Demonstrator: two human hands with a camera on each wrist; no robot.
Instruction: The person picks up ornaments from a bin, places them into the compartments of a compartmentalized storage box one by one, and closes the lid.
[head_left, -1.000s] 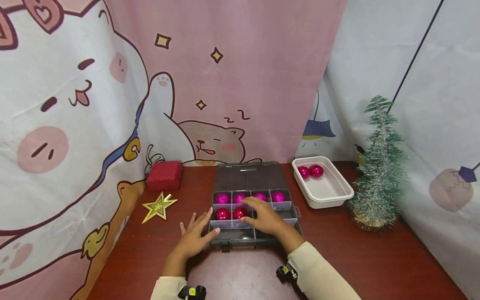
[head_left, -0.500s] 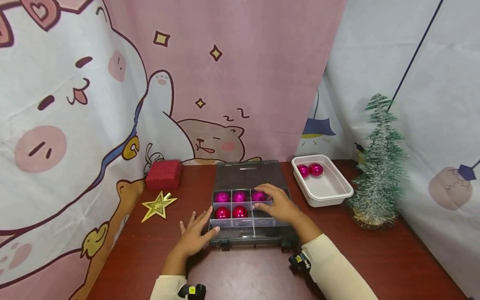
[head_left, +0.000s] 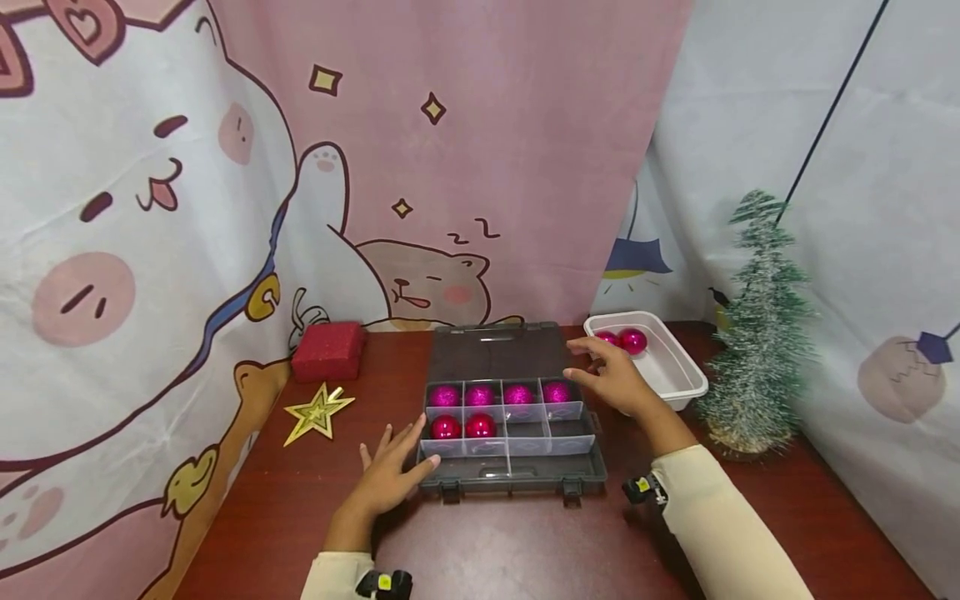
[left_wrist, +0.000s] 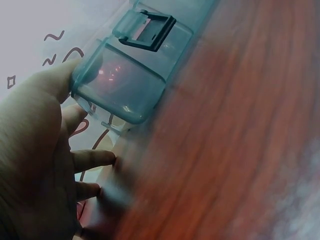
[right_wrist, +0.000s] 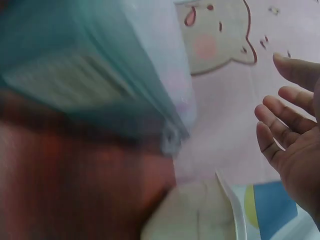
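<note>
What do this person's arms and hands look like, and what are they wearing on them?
The left hand and right hand are bare, with no gloves visible. Both arms have plain cream sleeves, left sleeve and right sleeve. At each wrist sits a small black device with a yellow mark, left device and right device. No cables show.

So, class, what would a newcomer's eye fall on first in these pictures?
Probably the bright pink balls, six of them in the two back rows of the open dark box mid-table. Next, the frosted green tree standing at the right, beside the white tub that holds two more balls. The gold star gleams on the left, in front of the red block.
</note>
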